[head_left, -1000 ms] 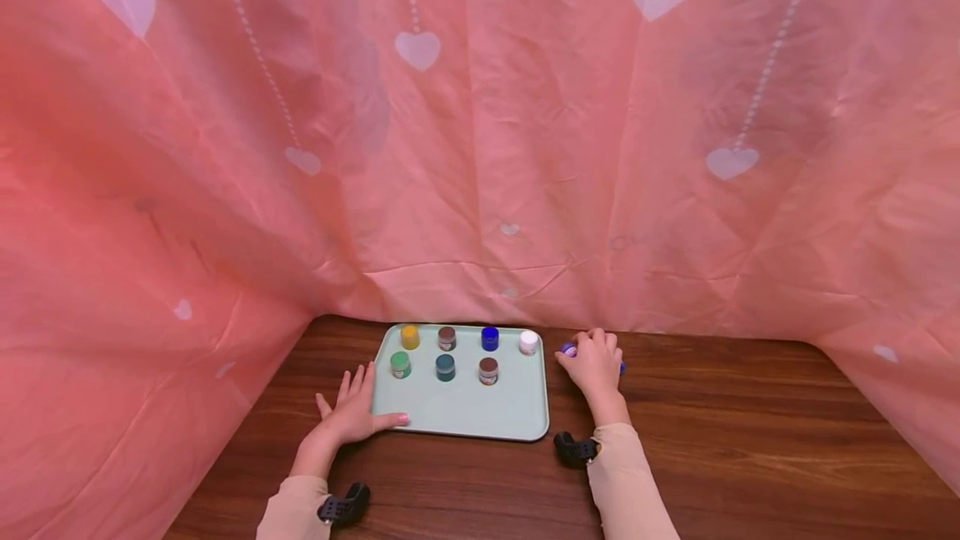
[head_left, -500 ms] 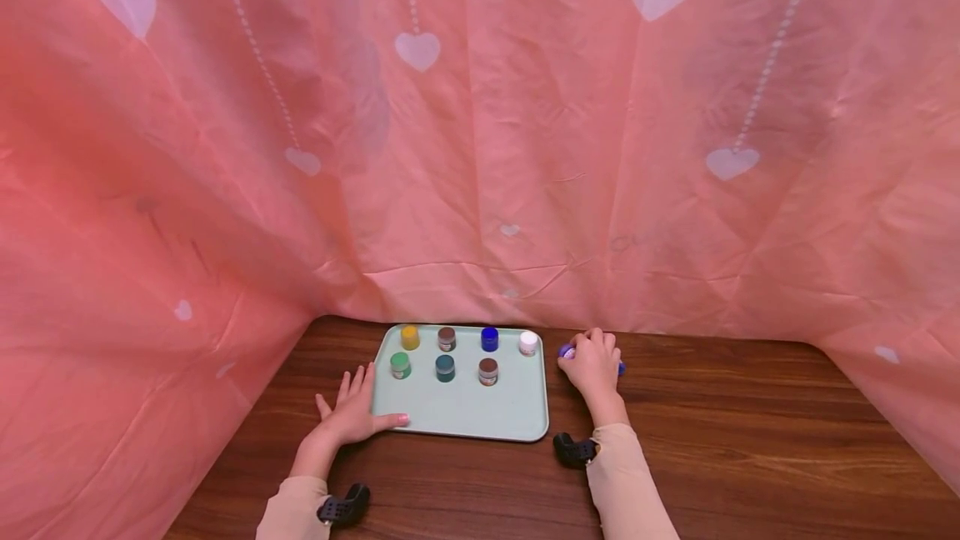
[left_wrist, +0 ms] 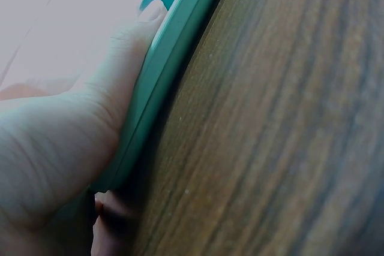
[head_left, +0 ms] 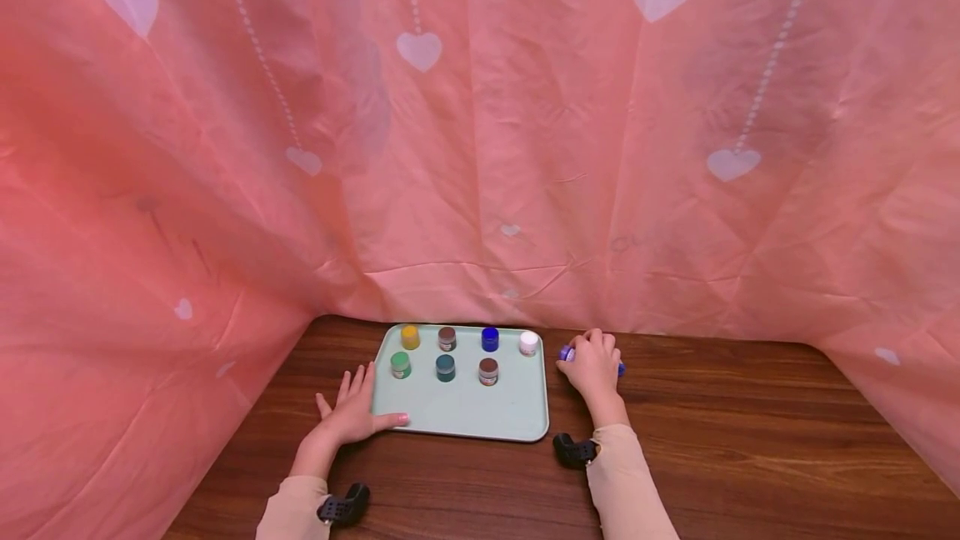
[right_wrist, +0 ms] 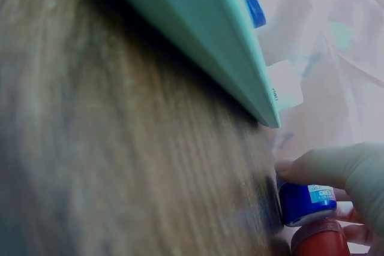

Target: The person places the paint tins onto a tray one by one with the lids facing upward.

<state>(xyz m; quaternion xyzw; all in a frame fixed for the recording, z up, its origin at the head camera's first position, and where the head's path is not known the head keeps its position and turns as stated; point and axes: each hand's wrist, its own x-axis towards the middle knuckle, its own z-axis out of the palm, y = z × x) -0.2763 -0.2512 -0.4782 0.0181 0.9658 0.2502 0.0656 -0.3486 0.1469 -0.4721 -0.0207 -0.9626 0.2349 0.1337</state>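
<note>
In the head view, my left hand lies at the near-left corner of a pale green tray, fingers spread along its left edge and thumb over the front rim. Several small paint jars stand on the tray in two rows, among them a yellow jar, a white jar and a green jar. To the right of the tray, my right hand grips a blue paint jar, thumb on its near side and fingers behind. A red-brown jar sits beside it, partly covered by the fingers.
The dark wooden table extends to the right and in front of the tray. A pink curtain with white hearts hangs behind and at the sides. Another bit of blue shows right of the right hand.
The right hand and the jar under it shift only very slightly. The left hand, tray and jars on it stay where they were.
</note>
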